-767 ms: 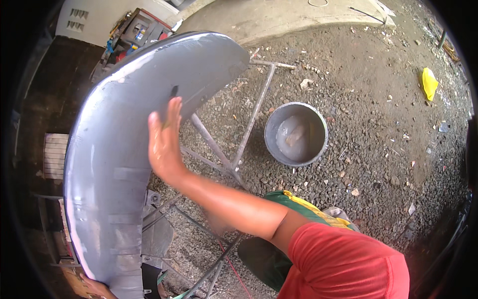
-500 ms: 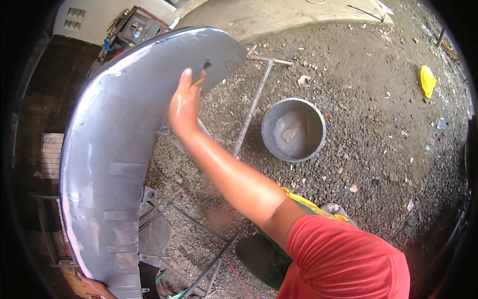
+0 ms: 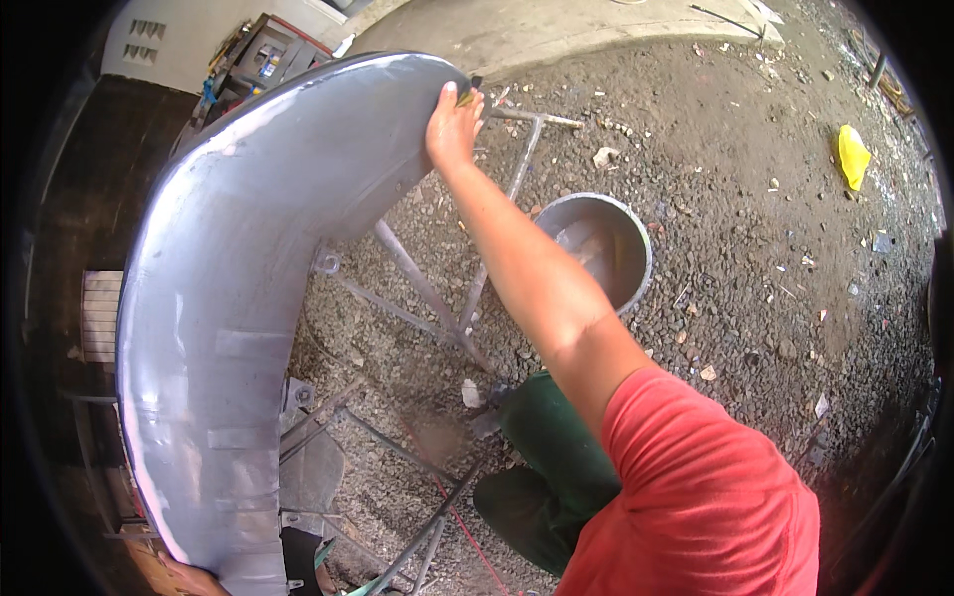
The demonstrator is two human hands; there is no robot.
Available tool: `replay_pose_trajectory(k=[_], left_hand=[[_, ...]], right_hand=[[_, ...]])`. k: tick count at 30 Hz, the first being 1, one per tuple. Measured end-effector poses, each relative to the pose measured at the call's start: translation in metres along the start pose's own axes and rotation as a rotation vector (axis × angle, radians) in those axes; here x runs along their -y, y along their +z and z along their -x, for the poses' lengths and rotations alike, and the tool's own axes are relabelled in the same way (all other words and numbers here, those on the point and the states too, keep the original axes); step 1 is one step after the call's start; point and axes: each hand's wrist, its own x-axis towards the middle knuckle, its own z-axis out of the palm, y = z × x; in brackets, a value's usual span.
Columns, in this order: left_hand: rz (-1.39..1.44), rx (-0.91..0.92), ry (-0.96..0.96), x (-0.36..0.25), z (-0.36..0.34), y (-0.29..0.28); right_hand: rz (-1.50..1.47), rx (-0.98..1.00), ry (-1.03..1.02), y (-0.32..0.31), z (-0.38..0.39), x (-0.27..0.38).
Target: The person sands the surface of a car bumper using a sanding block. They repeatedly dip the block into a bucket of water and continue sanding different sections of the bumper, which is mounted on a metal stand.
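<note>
A long, curved grey car bumper (image 3: 214, 258) fills the left side, with pale patches along its outer edge. My right hand (image 3: 455, 127) is at the bumper's far right end, closed on a small piece of sandpaper (image 3: 464, 98), dark and yellowish. The hand is pressed close to the bumper's surface there. At the bottom left, part of my left hand (image 3: 191, 576) touches the bumper's near outer edge; most of its fingers are hidden. Metal stand bars (image 3: 407, 263) show beneath and beside the bumper.
A round grey bucket (image 3: 646, 243) with cloudy water stands on the gravel, partly covered by my right forearm. A yellow plastic piece (image 3: 853, 157) lies at the far right. Beyond the bumper is a cluttered bench (image 3: 268, 55). My green-clad knee (image 3: 556, 427) is near the stand.
My right hand has moved up and right along the bumper to its end, taking the sandpaper with it. The forearm now overlaps the bucket. My left hand stays in place.
</note>
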Motion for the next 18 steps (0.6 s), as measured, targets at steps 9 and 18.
replay_pose_trajectory(k=[9, 18], left_hand=[[-0.059, -0.174, 0.523, -0.122, 0.059, 0.014], [-0.002, -0.047, 0.035, -0.088, 0.038, 0.018]], right_hand=[[0.072, 0.028, -0.081, -0.013, -0.021, -0.027], [0.182, 0.165, -0.311, -0.014, -0.006, -0.030]])
